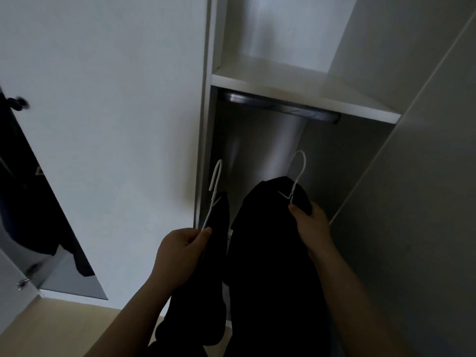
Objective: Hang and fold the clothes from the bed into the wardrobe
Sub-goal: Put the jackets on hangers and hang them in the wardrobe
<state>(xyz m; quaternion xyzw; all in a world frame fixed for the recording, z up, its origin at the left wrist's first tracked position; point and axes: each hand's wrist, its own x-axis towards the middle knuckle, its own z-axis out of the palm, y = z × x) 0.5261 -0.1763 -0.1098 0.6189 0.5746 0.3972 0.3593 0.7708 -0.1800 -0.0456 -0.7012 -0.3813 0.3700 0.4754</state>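
2 dark garments, each on a white wire hanger, held up in front of the open wardrobe bay, both below the rail [280,106] that runs under the shelf [309,99]. Neither hook is on the rail yet.

L hand [180,253]: fingers curled, thumb and forefinger pinching the lower stem of the L hanger [215,180]. The L garment [206,292] hangs narrow and long beside the wrist. R hand [309,225]: fingers wrapped round the shoulder of the R garment [270,266], thumb tip at the base of the R hanger [298,181] neck. This garment is wider and drapes down past the forearm.

Handling, as I judge it: cloth is soft, limp, prob. light to medium wt, w/ no stiffness of its own, so all control comes via the wire. Thin wire will likely flex and twist if held low. A grip at the neck, just under the hook, gives best aim at the rail. Smooth wire plus dark fabric could let the cloth slide off 1 shoulder if tilted, so keep hangers level. Fabric type can't be told; too dark.

Closed door [116,124] at L; more dark clothes [25,202] show in the next bay.
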